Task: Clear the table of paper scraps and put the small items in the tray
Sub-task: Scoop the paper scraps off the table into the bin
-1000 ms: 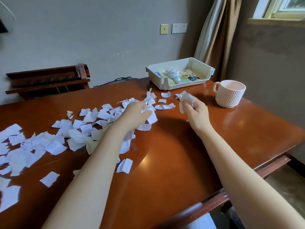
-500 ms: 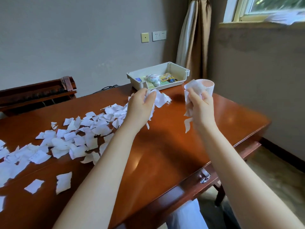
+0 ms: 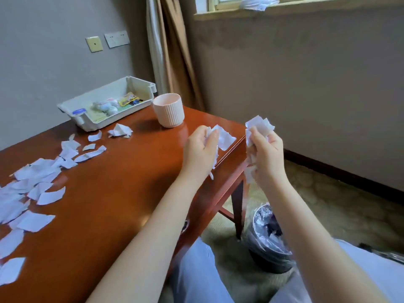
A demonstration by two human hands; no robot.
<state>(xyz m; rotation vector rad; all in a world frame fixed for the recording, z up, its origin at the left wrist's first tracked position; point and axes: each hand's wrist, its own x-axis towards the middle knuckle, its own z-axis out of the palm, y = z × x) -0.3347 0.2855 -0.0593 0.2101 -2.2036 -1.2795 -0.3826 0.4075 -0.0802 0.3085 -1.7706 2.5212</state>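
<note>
My left hand (image 3: 200, 149) is closed around a bunch of white paper scraps (image 3: 224, 136), raised over the right end of the wooden table (image 3: 131, 182). My right hand (image 3: 265, 156) grips another crumpled bunch of scraps (image 3: 260, 125) past the table's edge, above the floor. Several loose scraps (image 3: 37, 180) still cover the left side of the table, and one crumpled piece (image 3: 120, 130) lies near the tray. The white tray (image 3: 140, 84) at the far edge holds several small items.
A ribbed pink cup (image 3: 168, 111) stands right of the tray. A dark bin (image 3: 267, 237) lined with plastic sits on the carpet beside the table leg (image 3: 238, 206), below my right hand. A curtain and a wall close off the right side.
Both hands lifted off the table with their scraps and swung right; the right hand has now gone beyond the table's edge. My view turned right and down, revealing the bin.
</note>
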